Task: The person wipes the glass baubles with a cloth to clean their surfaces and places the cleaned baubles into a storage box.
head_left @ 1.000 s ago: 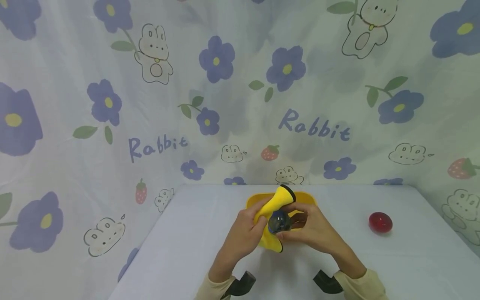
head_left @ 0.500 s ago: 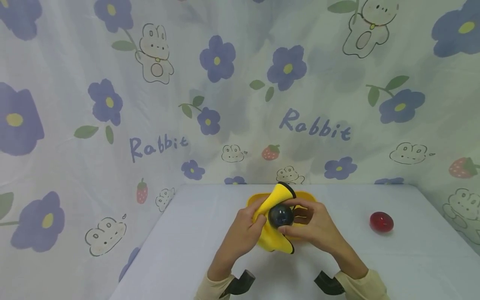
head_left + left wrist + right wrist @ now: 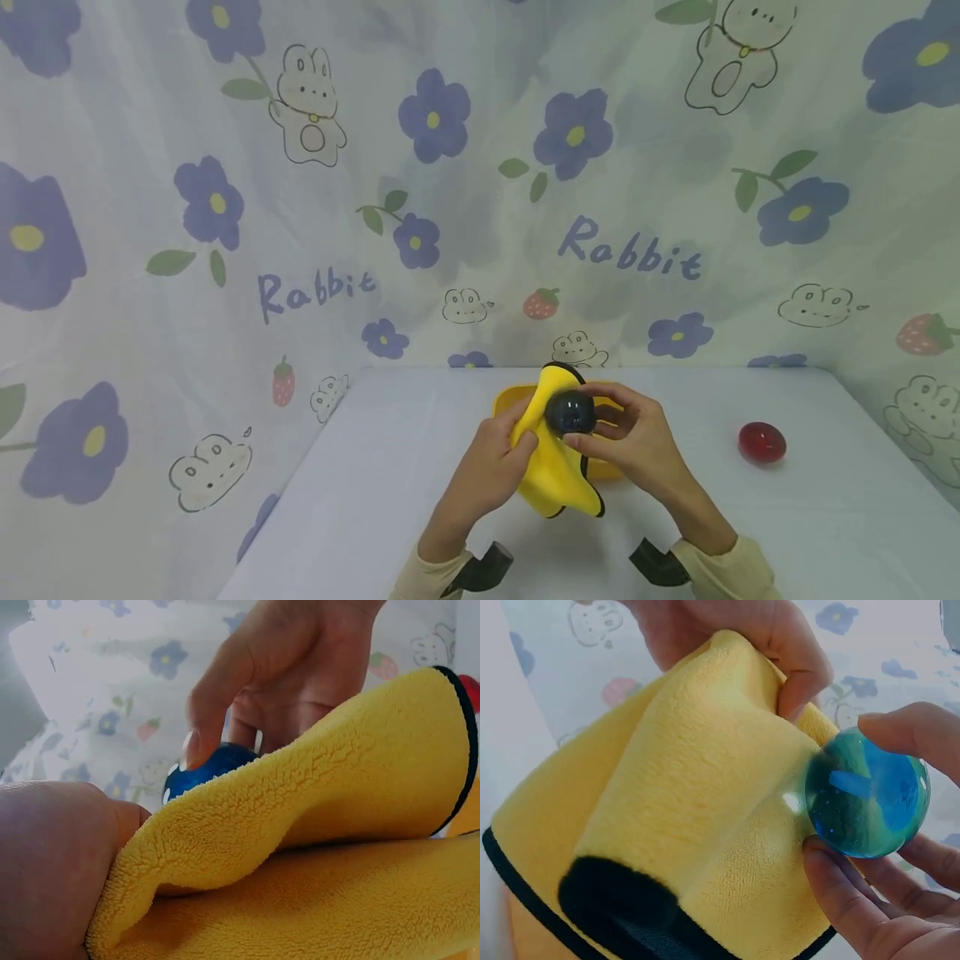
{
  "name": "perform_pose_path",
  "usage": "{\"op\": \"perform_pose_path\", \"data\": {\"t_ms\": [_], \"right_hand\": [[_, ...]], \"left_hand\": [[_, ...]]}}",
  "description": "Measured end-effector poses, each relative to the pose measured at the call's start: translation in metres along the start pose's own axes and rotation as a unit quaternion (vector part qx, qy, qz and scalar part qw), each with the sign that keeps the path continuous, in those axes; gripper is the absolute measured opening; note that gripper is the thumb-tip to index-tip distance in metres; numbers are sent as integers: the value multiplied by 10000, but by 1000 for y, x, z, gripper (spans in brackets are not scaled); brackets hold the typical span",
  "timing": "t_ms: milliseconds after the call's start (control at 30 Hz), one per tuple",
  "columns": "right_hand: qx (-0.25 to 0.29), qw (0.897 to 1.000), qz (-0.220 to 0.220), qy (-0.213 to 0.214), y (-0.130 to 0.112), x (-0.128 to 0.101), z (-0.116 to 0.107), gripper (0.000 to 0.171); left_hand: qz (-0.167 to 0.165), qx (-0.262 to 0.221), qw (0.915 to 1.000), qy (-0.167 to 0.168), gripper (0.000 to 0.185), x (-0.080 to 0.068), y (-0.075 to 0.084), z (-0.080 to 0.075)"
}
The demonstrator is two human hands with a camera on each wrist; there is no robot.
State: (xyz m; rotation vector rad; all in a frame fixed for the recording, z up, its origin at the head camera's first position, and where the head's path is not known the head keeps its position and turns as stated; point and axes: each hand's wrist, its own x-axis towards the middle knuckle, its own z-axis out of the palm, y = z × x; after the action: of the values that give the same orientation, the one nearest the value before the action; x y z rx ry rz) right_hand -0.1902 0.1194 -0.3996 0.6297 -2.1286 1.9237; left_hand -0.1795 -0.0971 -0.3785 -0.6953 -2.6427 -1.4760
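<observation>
Here, from the head view, both hands work just above a yellow tray on the table. The left hand bunches a yellow cloth in curled fingers. The right hand pinches a dark blue ball between thumb and fingertips, and the ball rests against the cloth's upper fold, over the tray's near side. A red egg-shaped thing lies well to the right of the tray, apart from both hands. A printed curtain hangs behind the tray.

From the left wrist view, the cloth fills most of the picture, folded double, with its black edge at the right. The ball peeks out behind the fold, with the right hand closed on it from above.

From the right wrist view, the ball is glossy and see-through, held only by fingertips at its rim, and pressed into the cloth. The left hand clutches the cloth's far end.

The likely slip, as I judge it: the ball is smooth and the hold is shallow, so a hard rub from the cloth could squirt it out of the fingertips. It could then roll past the tray and off the table.
</observation>
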Motion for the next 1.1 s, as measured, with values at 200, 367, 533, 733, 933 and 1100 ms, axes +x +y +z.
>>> {"op": "perform_pose_path", "data": {"t_ms": [200, 367, 533, 733, 933, 1100], "right_hand": [[-252, 9994, 235, 49, -1, 3, -1, 58], [-294, 9988, 372, 88, 1, 5, -2, 61], [-276, 9985, 452, 115, 3, 5, -3, 61], [-492, 9969, 565, 237, 4, 5, -6, 58], [-623, 9963, 563, 170, 5, 5, -7, 56], [-760, 9944, 731, 34, 7, 3, -7, 59]], "left_hand": [[17, 70, 10000, 38, 44, 1, 2, 0], [-45, 154, 9998, 71, 43, 2, 4, -1], [-79, 193, 9997, 104, 42, 1, 6, -1], [-26, 254, 9996, 155, 42, -2, 9, -2], [-98, 286, 9990, 337, 49, -3, 12, -3], [-64, 297, 9984, 469, 50, -4, 11, -3]]}}
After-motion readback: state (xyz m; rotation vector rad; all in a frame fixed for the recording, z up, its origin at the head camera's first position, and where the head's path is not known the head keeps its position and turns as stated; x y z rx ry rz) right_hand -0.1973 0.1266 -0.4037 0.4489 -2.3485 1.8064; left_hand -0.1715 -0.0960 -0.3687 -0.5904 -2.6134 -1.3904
